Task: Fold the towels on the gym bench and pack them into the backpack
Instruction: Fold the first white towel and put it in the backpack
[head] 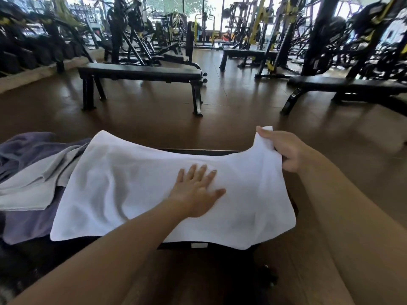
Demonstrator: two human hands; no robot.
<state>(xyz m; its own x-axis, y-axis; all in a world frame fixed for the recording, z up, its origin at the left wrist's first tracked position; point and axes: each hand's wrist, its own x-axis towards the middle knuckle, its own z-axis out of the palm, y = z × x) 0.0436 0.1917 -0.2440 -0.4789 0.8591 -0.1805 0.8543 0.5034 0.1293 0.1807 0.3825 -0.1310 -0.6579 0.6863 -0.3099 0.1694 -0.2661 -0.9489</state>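
The white towel lies spread across the near end of the desk, overlapping a grey towel and a purple towel heaped on the side of it away from the lifted corner. The left hand rests flat on the middle of the white towel, fingers straight and spread, its grip released and only pressing the cloth down. The right hand has its grip clenched on the white towel's far corner, thumb and fingers pinching the fabric and lifting it clear of the desk. No backpack is in view.

The step in hand looks like the first fold of the white towel, so the task appears barely begun. To do it well, the flat palm should keep the middle pinned so the cloth does not slide toward the heap, while the pinched corner is carried over to the matching corner on the far side of the palm. The edges should meet squarely before the hand lets go. Ripples show in the cloth beside the palm; smoothing them outward first would give a cleaner crease. The towel's near edge hangs over the desk's front, and a careless pull could drag it to the floor.
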